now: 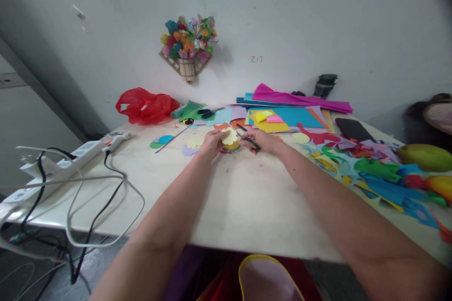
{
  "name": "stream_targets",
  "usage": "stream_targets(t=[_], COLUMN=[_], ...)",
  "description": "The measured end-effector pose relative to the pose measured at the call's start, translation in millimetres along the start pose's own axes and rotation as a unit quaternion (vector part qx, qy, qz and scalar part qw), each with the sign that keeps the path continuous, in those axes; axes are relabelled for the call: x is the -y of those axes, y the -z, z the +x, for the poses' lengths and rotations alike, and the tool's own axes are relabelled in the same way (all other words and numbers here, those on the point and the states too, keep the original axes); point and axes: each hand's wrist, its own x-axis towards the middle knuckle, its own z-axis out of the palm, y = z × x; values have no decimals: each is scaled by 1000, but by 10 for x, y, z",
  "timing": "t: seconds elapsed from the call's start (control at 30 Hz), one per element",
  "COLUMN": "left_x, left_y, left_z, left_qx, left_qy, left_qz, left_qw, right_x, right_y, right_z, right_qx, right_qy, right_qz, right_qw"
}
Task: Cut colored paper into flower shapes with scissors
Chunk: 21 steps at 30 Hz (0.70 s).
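Between the fingers of my left hand [213, 143] is a pale yellow paper flower [230, 137] with a scalloped edge. My right hand [259, 142] grips a pair of scissors [250, 141] with dark handles, its blades beside the flower's right edge. Directly below the flower sits a small round item [231, 149], yellow and red, partly covered. Left of my left hand lie pale yellow and lilac paper pieces [190, 148]. Green and blue paper circles [164, 139] rest farther left, beside a thin purple stick [173, 137].
A white power strip [83, 153] with tangled cables lies along the left edge. Coloured paper sheets [300, 120], a red plastic bag [144, 106] and second scissors [208, 112] are at the back. Paper scraps [377, 169], a phone [354, 130] and a green mango-like fruit [425, 157] occupy the right.
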Motion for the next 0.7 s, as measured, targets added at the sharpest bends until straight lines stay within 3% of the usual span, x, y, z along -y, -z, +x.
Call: stream_targets(t=[0.47, 0.7], left_x=[0, 1], left_y=[4, -19], left_z=[0, -3], left_qx=[-24, -34], left_qy=[-9, 4], left_qz=[11, 4], left_qw=[1000, 999], right_x=[-37, 66], right_y=[8, -16], right_z=[15, -49], right_qx=[-2, -2], right_qy=[-1, -18], right_qz=[2, 2], right_qw=[1000, 1000])
